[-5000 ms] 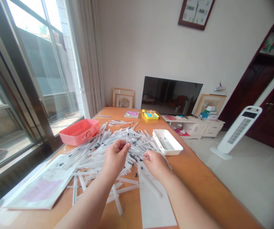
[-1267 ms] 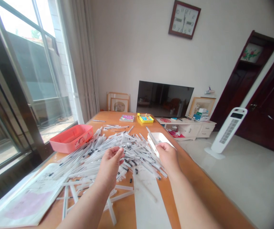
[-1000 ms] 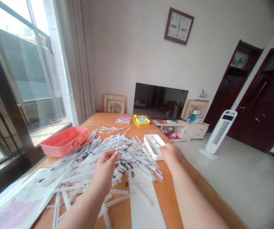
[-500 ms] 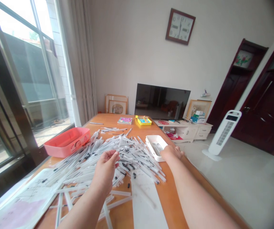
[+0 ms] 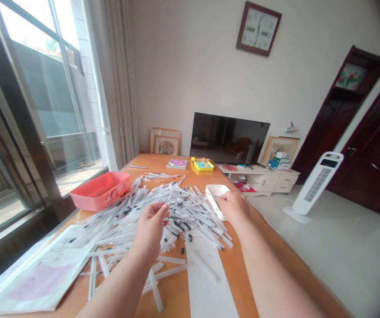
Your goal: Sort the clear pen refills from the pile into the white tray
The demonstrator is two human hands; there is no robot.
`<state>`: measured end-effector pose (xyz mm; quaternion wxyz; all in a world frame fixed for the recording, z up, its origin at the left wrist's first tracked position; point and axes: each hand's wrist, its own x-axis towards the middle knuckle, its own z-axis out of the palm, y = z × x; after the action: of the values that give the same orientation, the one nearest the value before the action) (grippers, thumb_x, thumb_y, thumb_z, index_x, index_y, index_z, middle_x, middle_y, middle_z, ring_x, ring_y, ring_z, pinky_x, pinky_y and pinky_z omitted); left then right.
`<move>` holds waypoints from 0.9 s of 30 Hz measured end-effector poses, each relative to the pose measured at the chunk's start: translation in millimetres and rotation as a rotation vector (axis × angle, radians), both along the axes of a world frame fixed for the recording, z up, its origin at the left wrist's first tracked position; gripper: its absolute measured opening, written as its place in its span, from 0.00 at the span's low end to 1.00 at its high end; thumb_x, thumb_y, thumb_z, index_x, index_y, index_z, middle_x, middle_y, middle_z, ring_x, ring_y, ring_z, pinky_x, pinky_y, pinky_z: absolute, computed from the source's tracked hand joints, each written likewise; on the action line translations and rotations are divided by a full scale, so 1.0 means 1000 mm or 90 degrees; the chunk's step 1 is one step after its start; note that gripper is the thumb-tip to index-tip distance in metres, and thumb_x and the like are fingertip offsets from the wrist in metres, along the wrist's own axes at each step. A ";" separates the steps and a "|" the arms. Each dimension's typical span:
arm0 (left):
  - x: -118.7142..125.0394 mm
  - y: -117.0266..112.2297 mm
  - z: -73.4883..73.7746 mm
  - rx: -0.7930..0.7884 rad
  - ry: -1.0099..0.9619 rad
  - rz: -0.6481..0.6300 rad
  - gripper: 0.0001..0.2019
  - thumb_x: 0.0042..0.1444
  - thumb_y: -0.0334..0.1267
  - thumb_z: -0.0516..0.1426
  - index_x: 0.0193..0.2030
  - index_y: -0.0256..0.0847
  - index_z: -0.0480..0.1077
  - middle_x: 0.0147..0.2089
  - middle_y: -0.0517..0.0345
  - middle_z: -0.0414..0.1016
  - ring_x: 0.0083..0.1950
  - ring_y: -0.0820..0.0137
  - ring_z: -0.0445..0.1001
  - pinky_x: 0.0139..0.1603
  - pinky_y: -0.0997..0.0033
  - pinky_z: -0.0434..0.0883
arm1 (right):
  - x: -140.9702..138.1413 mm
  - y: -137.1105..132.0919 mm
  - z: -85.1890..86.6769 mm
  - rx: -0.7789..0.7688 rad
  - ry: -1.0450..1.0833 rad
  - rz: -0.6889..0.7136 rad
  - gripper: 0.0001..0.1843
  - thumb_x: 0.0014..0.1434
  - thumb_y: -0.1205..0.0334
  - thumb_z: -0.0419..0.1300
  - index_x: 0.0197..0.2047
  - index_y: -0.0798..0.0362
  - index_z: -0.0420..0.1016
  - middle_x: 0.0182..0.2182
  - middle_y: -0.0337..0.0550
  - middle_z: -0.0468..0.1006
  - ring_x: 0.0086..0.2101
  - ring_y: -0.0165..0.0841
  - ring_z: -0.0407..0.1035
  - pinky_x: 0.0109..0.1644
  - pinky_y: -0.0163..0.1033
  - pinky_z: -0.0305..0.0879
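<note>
Head view: right hand (image 5: 233,206) covers white tray (image 5: 214,192) near end, table (image 5: 158,162) right edge; left hand (image 5: 150,226) curled over pen pile (image 5: 180,207); both grips hidden.

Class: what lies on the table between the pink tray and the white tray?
Head view: a heap of clear pen barrels lies between the pink tray and the white tray.

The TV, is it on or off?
Off. The TV screen is dark with no picture, only faint reflections of the room.
</note>
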<state>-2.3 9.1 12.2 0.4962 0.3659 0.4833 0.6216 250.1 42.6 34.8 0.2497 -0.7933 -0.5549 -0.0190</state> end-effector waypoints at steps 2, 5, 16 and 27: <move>-0.001 0.000 0.001 0.000 -0.001 0.000 0.21 0.47 0.50 0.67 0.44 0.40 0.72 0.44 0.52 0.78 0.44 0.64 0.76 0.41 0.66 0.69 | -0.015 -0.010 0.001 0.030 0.078 0.069 0.13 0.59 0.55 0.55 0.32 0.46 0.80 0.34 0.44 0.81 0.37 0.40 0.70 0.36 0.40 0.56; -0.004 0.001 0.002 -0.002 -0.003 0.002 0.22 0.46 0.52 0.67 0.43 0.40 0.73 0.44 0.51 0.78 0.44 0.64 0.75 0.41 0.65 0.68 | -0.035 -0.023 -0.008 0.039 0.176 0.159 0.11 0.59 0.55 0.56 0.31 0.47 0.78 0.28 0.39 0.79 0.30 0.36 0.68 0.31 0.37 0.53; -0.014 0.003 0.005 0.008 -0.003 0.034 0.23 0.47 0.53 0.66 0.43 0.40 0.73 0.46 0.51 0.78 0.42 0.67 0.74 0.41 0.66 0.66 | -0.062 -0.032 -0.057 -0.002 0.041 0.258 0.08 0.58 0.63 0.58 0.38 0.46 0.79 0.36 0.40 0.78 0.37 0.34 0.70 0.36 0.36 0.54; -0.014 0.006 0.003 0.005 0.013 0.049 0.22 0.47 0.52 0.66 0.44 0.40 0.73 0.45 0.51 0.78 0.42 0.66 0.75 0.40 0.67 0.67 | -0.084 -0.029 -0.060 -0.007 -0.061 0.271 0.09 0.61 0.57 0.58 0.44 0.44 0.77 0.43 0.41 0.76 0.38 0.35 0.70 0.37 0.38 0.53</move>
<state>-16.3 15.4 15.2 0.4660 0.3551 0.4995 0.6382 165.8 13.6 -24.8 0.2171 -0.6575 -0.7215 -0.0003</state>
